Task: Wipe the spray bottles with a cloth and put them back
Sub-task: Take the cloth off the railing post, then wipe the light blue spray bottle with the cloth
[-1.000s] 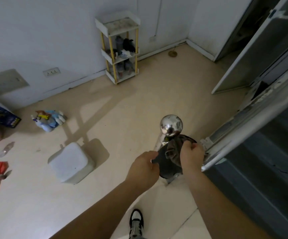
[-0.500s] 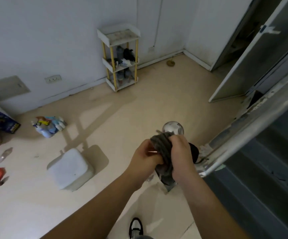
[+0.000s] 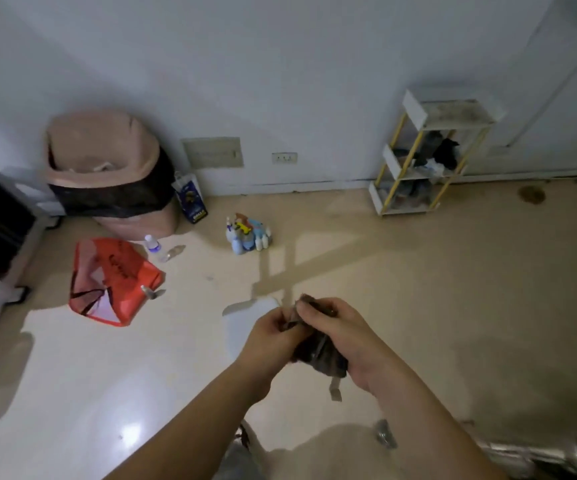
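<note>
The left hand [image 3: 273, 332] and right hand [image 3: 344, 336] each have a grip on the cloth [image 3: 318, 355]. The bottles [image 3: 245, 237] sit at eleven o'clock. I think no wiping has begun.

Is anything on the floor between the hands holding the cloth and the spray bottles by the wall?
Only a white box just beyond the left hand gripping the cloth; past it the floor to the spray bottles looks bare.

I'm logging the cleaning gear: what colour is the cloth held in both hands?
Dark grey, almost brown; the cloth shows best in the head view.
</note>
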Motion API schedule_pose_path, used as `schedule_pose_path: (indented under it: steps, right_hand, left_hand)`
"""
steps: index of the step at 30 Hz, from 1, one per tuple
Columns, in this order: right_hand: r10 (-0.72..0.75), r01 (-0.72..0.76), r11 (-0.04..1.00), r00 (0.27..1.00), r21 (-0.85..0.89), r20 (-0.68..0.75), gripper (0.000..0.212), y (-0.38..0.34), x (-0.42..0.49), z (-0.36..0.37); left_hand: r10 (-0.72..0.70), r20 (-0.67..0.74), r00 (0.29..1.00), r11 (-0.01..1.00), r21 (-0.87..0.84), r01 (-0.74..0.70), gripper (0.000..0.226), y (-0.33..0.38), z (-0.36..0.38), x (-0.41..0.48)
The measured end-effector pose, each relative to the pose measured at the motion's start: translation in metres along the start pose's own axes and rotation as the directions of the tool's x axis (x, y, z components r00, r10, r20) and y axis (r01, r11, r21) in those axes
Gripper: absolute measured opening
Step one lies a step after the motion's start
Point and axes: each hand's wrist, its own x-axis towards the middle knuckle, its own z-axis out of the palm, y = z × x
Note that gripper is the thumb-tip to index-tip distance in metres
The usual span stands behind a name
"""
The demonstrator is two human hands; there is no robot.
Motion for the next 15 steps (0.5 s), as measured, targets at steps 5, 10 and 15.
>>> schedule_pose_path:
  steps: [5,10,15]
  right_hand:
    - [-0.016,0.016,1.0,0.991,-0.005,-0.131,0.026,-0.052,0.082,0.048]
    - [-0.067,0.068,0.998,0.982,-0.004,-0.176,0.033,-0.104,0.149,0.054]
    - [-0.122,0.111,0.991,0.977,-0.073,-0.174,0.043,-0.154,0.227,0.028]
  left_hand:
    - [-0.007,-0.055,0.998,1.0,0.026,0.008,0.018,0.045,-0.064,0.068]
    - [0.075,-0.103,0.992,0.995,0.066,-0.069,0.027,0.111,-0.083,0.142]
    - [0.145,-0.182,0.973,0.989,0.05,-0.138,0.013,0.166,-0.082,0.236]
